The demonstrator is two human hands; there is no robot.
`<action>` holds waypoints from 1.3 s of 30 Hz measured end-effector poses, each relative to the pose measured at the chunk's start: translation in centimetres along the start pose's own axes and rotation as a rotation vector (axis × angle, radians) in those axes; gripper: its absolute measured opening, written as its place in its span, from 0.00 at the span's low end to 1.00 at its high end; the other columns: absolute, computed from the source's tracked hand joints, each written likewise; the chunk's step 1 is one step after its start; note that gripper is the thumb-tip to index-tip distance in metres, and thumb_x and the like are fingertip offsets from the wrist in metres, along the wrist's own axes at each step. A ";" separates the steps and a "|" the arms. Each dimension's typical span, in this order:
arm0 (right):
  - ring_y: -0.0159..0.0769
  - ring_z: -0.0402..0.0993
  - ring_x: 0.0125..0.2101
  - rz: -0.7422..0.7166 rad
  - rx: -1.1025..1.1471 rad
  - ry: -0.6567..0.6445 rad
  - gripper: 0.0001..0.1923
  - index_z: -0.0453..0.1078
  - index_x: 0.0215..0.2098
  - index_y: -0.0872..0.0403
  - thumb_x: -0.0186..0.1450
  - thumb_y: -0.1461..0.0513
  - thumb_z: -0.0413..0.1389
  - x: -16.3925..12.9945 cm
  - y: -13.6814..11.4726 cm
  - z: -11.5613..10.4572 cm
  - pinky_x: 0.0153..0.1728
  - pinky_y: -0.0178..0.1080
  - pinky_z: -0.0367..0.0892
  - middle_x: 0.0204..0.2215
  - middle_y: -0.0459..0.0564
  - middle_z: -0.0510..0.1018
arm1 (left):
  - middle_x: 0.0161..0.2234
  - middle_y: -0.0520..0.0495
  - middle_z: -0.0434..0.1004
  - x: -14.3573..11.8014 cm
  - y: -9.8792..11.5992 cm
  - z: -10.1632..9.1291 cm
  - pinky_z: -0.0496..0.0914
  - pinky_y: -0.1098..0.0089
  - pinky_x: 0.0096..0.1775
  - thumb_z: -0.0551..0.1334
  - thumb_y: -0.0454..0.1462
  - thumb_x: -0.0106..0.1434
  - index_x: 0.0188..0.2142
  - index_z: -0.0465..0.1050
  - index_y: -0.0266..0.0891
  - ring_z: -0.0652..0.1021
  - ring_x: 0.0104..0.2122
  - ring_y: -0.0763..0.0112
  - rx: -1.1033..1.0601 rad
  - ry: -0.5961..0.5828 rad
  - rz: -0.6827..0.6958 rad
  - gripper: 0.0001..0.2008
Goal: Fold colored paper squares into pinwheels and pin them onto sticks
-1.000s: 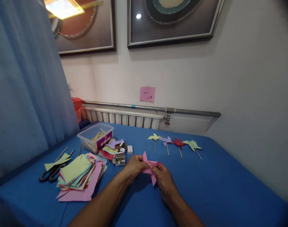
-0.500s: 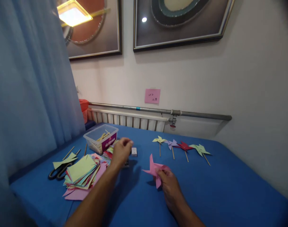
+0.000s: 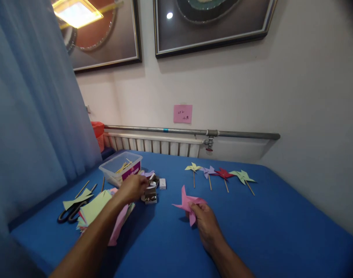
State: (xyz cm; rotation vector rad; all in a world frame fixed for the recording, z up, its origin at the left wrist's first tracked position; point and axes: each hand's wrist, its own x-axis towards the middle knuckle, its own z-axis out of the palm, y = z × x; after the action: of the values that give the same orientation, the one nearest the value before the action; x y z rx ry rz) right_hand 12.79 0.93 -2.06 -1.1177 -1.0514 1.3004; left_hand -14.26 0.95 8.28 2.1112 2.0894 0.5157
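Observation:
A pink paper pinwheel (image 3: 190, 201), without a stick in sight, is pinched at its middle by my right hand (image 3: 207, 222), just above the blue table. Over to the left, my left hand (image 3: 135, 188) is closed, its fingers bent together beside a small open box (image 3: 150, 197) of shiny little metal pieces. Whatever those fingers may hold is hidden. Behind that box lie some more small items, blurred together, and a small white box (image 3: 162, 183). A stack of coloured paper squares (image 3: 95, 206) is partly covered by my left forearm.
Finished pinwheels on sticks, yellow (image 3: 193, 167), purple (image 3: 208, 172), red (image 3: 224, 173) and green (image 3: 242, 177), lie in a row at the back right. A clear plastic tub (image 3: 106, 170) holds wooden sticks. Black-handled scissors (image 3: 73, 212) lie at the left, near a blue curtain (image 3: 43, 100).
My left hand has moved left and down from beside the white box, uncovering the small open box. My right hand keeps hold of the pink pinwheel. The whole view has shifted slightly.

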 end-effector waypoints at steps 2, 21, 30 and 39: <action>0.31 0.63 0.19 -0.006 -0.008 0.004 0.17 0.69 0.19 0.52 0.52 0.49 0.63 0.0 0.1 -0.1 0.23 0.35 0.57 0.16 0.42 0.70 | 0.37 0.41 0.85 -0.9 2.0 2.0 0.68 0.66 0.42 0.61 0.36 0.61 0.34 0.82 0.42 0.82 0.40 0.57 0.093 -0.140 -0.005 0.09; 0.30 0.62 0.19 0.041 0.022 0.008 0.16 0.70 0.19 0.53 0.49 0.49 0.64 -0.1 -0.1 0.1 0.24 0.35 0.57 0.16 0.42 0.70 | 0.43 0.30 0.83 -1.6 1.9 5.2 0.68 0.62 0.42 0.54 0.37 0.68 0.41 0.80 0.35 0.82 0.44 0.49 0.161 -0.119 -0.187 0.15; 0.31 0.67 0.21 0.049 0.050 0.018 0.17 0.73 0.22 0.55 0.50 0.51 0.68 0.0 0.2 -0.2 0.25 0.35 0.60 0.18 0.44 0.74 | 0.41 0.33 0.84 -2.0 1.3 4.3 0.68 0.63 0.40 0.56 0.38 0.66 0.37 0.81 0.38 0.82 0.44 0.50 0.186 -0.111 -0.145 0.14; 0.30 0.66 0.21 0.054 0.104 -0.021 0.18 0.74 0.22 0.56 0.49 0.51 0.70 0.1 0.4 -0.1 0.24 0.34 0.60 0.18 0.44 0.75 | 0.46 0.28 0.83 -2.1 2.4 4.3 0.72 0.59 0.43 0.55 0.33 0.64 0.43 0.82 0.33 0.82 0.47 0.45 0.304 -0.199 -0.164 0.17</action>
State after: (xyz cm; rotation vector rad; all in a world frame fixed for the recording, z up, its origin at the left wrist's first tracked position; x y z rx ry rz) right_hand 12.86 0.97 -2.48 -1.0623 -0.9632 1.3959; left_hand -10.58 -0.52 4.68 2.0090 2.3133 -0.0342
